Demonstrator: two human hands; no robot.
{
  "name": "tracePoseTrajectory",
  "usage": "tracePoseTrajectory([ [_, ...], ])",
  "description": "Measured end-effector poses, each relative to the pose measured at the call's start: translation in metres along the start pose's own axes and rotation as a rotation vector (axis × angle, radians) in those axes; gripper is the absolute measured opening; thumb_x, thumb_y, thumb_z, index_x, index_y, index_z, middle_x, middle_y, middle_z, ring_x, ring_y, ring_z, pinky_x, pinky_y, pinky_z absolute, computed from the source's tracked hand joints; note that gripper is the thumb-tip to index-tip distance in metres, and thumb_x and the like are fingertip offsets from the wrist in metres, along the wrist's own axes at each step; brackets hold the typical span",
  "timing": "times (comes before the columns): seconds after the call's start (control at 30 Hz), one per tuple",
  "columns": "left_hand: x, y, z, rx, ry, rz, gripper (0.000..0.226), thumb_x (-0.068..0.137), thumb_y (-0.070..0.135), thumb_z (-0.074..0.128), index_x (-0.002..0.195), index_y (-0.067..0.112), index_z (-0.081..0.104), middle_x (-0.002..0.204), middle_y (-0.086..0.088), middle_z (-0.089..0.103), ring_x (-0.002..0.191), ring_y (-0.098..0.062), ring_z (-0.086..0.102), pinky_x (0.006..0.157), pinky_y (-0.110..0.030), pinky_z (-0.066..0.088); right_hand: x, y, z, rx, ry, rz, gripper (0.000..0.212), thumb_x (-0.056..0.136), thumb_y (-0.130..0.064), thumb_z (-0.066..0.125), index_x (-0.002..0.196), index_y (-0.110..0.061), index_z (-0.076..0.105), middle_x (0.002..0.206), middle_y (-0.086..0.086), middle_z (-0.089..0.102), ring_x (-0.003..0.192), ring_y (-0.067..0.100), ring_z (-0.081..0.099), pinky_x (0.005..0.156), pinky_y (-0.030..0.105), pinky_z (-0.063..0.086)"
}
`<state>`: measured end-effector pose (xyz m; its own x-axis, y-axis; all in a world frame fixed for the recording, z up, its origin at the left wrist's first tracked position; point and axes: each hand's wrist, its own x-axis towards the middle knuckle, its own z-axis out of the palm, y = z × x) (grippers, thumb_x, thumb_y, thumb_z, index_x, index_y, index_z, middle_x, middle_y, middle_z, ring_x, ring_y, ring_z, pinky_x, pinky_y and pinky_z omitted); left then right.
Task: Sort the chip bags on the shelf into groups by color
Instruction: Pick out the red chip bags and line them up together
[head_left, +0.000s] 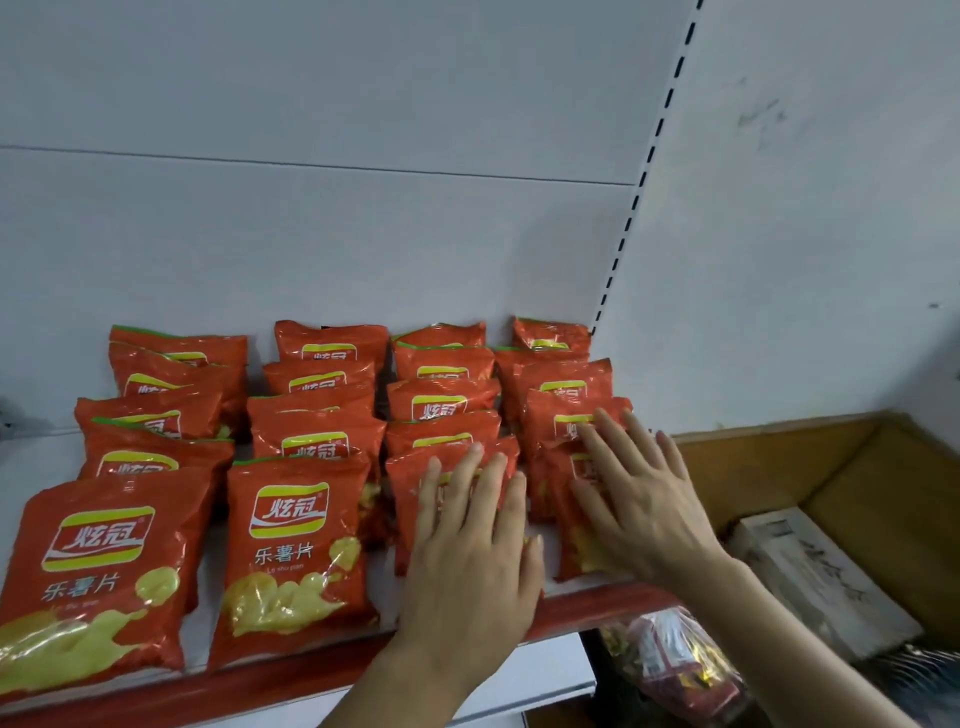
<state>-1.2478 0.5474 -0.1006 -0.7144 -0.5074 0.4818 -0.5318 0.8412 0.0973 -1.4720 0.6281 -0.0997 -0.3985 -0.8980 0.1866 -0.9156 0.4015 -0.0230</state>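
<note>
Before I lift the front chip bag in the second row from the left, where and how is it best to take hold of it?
Take the front chip bag by its top seam, coming from above and the front. It leans back against the bag behind it, so the upper edge stands free, while its bottom rests near the red shelf edge. The puffy middle would probably slip or crush.

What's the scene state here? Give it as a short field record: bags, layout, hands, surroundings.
bags: glossy red chip bags with yellow-and-red logo, all one colour in view
layout: four rows running front to back on the white shelf with a red front edge, bags overlapping
left hand: flat, fingers spread, on the front bag of the third row
right hand: flat, fingers spread, on the front bag of the fourth row
grasp: neither hand closed on a bag
surroundings: brown cardboard box to the right
</note>
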Motion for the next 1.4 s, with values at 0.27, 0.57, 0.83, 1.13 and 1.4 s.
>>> tracePoseTrajectory([
  [0.27, 0.011, 0.030, 0.012, 0.034, -0.040, 0.024, 0.054, 0.107, 0.039, 0.041, 0.149, 0.010, 0.056, 0.159, -0.011, 0.049, 0.155, -0.032, 0.032, 0.123, -0.061, 0.029, -0.007, -0.010, 0.018, 0.017, -0.001, -0.047, 0.077, 0.101, -0.071, -0.010, 0.169, -0.035, -0.005, 0.177, -0.008, -0.007, 0.163, 0.018, -0.018, 0.132, 0.053, 0.003],
  [0.57, 0.039, 0.069, 0.037, 0.103, -0.126, -0.024, 0.060, 0.106, 0.049, 0.043, 0.148, 0.009, 0.057, 0.161, -0.014, 0.046, 0.156, -0.036, 0.029, 0.124, -0.061, 0.026, 0.050, 0.025, -0.016, 0.074, -0.087, -0.143, 0.076, 0.105, -0.066, -0.001, 0.170, -0.029, 0.012, 0.178, -0.008, 0.002, 0.164, 0.021, -0.011, 0.132, 0.055, 0.001],
  [0.83, 0.043, 0.075, 0.049, 0.118, -0.152, -0.064, 0.067, 0.099, 0.049, 0.049, 0.150, 0.007, 0.053, 0.159, -0.017, 0.047, 0.152, -0.038, 0.036, 0.123, -0.059, 0.030, 0.061, 0.030, -0.009, 0.076, -0.093, -0.216, 0.079, 0.101, -0.065, -0.005, 0.169, -0.031, 0.016, 0.178, -0.010, 0.007, 0.164, 0.019, -0.007, 0.132, 0.056, 0.004],
  [1.13, 0.049, 0.074, 0.051, 0.097, -0.178, -0.057, 0.072, 0.101, 0.057, 0.041, 0.158, 0.012, 0.042, 0.169, -0.015, 0.031, 0.159, -0.035, 0.020, 0.125, -0.058, 0.012, 0.097, 0.026, -0.011, 0.051, -0.187, -0.251, 0.084, 0.098, -0.074, -0.008, 0.169, -0.035, 0.013, 0.178, -0.015, 0.000, 0.164, 0.016, -0.013, 0.131, 0.057, -0.004],
  [1.4, 0.053, 0.076, 0.048, 0.082, -0.189, -0.056, 0.073, 0.098, 0.058, 0.044, 0.156, 0.015, 0.044, 0.167, -0.015, 0.034, 0.159, -0.035, 0.021, 0.126, -0.059, 0.016, 0.112, 0.033, -0.025, 0.091, -0.063, -0.238, 0.084, 0.098, -0.075, -0.008, 0.168, -0.038, 0.018, 0.178, -0.014, 0.004, 0.164, 0.019, -0.007, 0.132, 0.055, 0.002],
])
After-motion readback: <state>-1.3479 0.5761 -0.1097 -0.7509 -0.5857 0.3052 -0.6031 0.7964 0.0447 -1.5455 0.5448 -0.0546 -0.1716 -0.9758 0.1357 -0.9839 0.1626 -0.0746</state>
